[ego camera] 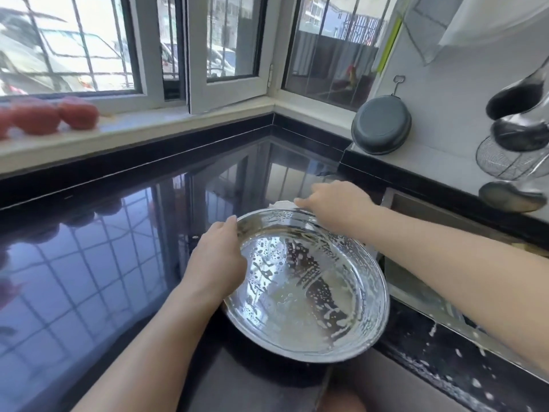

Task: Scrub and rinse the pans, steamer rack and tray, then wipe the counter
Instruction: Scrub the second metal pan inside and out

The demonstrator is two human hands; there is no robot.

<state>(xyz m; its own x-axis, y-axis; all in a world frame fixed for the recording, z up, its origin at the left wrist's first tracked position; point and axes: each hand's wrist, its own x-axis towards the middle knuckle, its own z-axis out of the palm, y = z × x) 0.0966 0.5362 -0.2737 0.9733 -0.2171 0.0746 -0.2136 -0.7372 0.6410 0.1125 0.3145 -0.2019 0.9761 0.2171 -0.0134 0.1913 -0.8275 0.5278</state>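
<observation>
A round steel tray [309, 295] streaked with soap foam sits on the glossy black counter [113, 263], partly over the counter's front edge. My left hand [218, 257] grips the tray's left rim, thumb over the edge. My right hand [334, 203] reaches over the tray's far rim and holds a white cloth [282, 204] against the rim; only a small strip of it shows past my fingers.
The sink [427, 233] lies right of the tray, with foam splashes on the counter strip [445, 361] beside it. A dark pan [381, 126], ladles [517, 99] and a wire skimmer [502, 162] hang on the right wall. Tomatoes [53, 114] sit on the windowsill.
</observation>
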